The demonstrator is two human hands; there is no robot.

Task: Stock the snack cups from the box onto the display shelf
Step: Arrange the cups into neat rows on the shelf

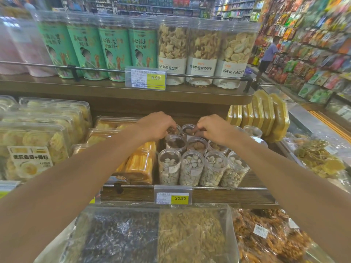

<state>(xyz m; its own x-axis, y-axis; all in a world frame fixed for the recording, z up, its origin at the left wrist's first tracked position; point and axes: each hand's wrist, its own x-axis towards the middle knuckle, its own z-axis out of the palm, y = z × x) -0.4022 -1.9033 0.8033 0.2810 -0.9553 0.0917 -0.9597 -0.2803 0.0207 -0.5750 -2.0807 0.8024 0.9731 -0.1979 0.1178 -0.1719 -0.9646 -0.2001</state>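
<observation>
Several clear snack cups of nuts stand in rows on the wooden display shelf [252, 179]. The front row [191, 168] holds pale pistachio-like nuts; the rows behind hold browner nuts [197, 145]. My left hand [155, 126] has its fingers curled down on the top of a back-row cup [175, 130]. My right hand [214, 129] pinches the rim of the neighbouring back-row cup [188, 130]. Both hands are over the back of the cup group. No box is in view.
Orange biscuit packs [140, 162] lie left of the cups, yellow boxes [266, 112] to the right. The upper shelf [121, 92] with tall biscuit jars overhangs the hands. Bulk bins [157, 234] sit below the price tag [172, 195]. A person [267, 56] stands in the right aisle.
</observation>
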